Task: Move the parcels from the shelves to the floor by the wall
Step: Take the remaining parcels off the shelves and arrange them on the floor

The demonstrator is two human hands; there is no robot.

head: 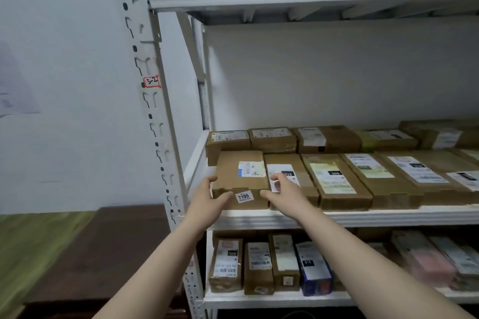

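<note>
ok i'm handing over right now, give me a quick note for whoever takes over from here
Left hand: grips the left end of the parcel stickered 7105.
Right hand: grips its right end, thumb on the front face.
That parcel appears to rest at the left front of the middle shelf, not yet lifted.
Done: nothing this view can confirm.
Left: carry it to the floor by the wall, then the other parcels on the middle shelf and the upright parcels on the lower shelf.
</note>
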